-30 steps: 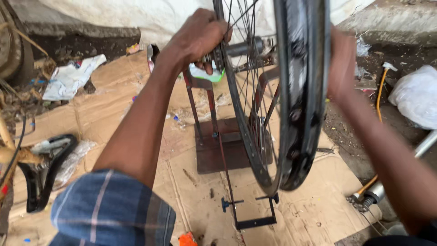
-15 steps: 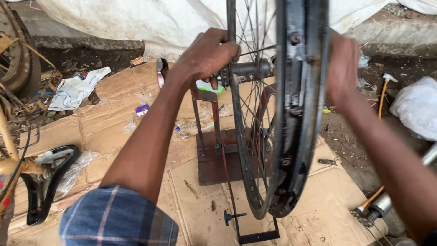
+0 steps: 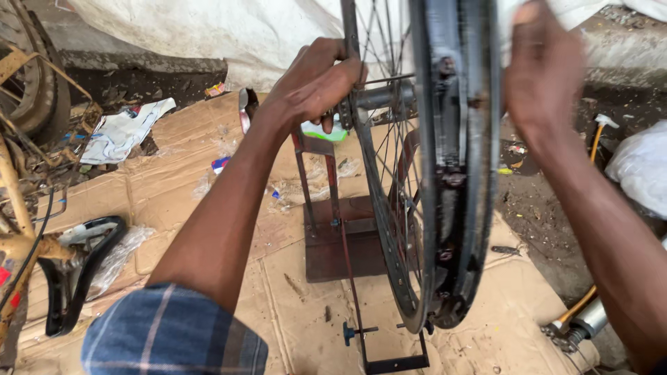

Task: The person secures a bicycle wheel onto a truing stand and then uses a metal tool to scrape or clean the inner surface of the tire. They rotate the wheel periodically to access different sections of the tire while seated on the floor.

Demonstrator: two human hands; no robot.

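A black bicycle wheel rim [image 3: 455, 173] with thin spokes stands upright in a rusty metal truing stand [image 3: 333, 229] on flattened cardboard. My left hand [image 3: 316, 80] is closed around the left end of the hub axle [image 3: 382, 97] at the top of the stand's upright. My right hand [image 3: 545, 69] presses flat against the rim's right side near the top, fingers hidden behind the rim. Both forearms reach in from the bottom corners.
Cardboard sheets [image 3: 278, 305] cover the ground. A black bicycle saddle [image 3: 76, 271] and a yellow frame part [image 3: 21, 229] lie at the left. A white tarp [image 3: 229, 35] hangs behind. A pump [image 3: 580, 319] and a white bag [image 3: 643, 170] sit at the right.
The view has shifted so the wheel and stand sit farther right and closer. My left hand stays on the axle end; my right hand has risen along the rim.
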